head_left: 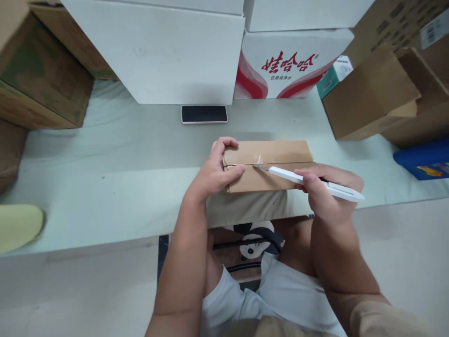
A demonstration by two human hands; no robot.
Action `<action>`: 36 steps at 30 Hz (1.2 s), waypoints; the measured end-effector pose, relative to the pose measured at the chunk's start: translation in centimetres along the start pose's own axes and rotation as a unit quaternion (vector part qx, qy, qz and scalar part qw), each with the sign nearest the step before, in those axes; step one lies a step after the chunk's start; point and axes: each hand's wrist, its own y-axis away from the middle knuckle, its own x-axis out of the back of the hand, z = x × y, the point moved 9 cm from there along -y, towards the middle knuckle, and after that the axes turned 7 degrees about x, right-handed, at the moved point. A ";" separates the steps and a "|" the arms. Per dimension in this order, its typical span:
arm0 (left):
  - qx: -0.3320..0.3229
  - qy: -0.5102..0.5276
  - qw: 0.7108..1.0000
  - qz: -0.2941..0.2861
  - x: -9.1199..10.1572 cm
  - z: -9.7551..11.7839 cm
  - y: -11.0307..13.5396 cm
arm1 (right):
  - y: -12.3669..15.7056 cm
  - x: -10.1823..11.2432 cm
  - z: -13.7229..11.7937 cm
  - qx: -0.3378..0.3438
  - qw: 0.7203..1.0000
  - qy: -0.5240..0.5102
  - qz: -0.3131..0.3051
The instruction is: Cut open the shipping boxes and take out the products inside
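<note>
A small brown cardboard box (277, 154) lies at the table's near edge, taped along its top seam. My left hand (213, 171) grips its left end, fingers curled over the top and thumb on the front flap. My right hand (324, 189) is closed around a white utility knife (308, 180). The knife's short blade tip rests on the taped seam near the middle of the box.
A phone (204, 113) lies face up behind the box. Large white cartons (164, 51) and a red-and-white printed carton (291, 65) stand at the back. Brown boxes (372, 93) crowd the right, more brown boxes (42, 75) the left. A blue item (424, 159) sits far right.
</note>
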 end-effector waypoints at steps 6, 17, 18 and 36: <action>0.015 -0.008 1.000 0.001 0.2 -0.2 -0.1 | -0.3 0.2 -0.1 -0.011 1.000 0.014 -0.003; 0.027 0.009 0.999 0.019 0.5 -1.0 -0.6 | -0.2 1.2 0.4 -0.031 1.000 -0.002 0.004; 0.023 0.004 0.999 0.023 0.6 -1.1 -0.7 | -0.2 1.2 0.4 -0.032 0.999 -0.007 0.006; -0.083 0.227 0.953 0.183 2.9 -2.7 -1.3 | 3.8 1.8 18.0 -0.250 0.927 0.269 -0.070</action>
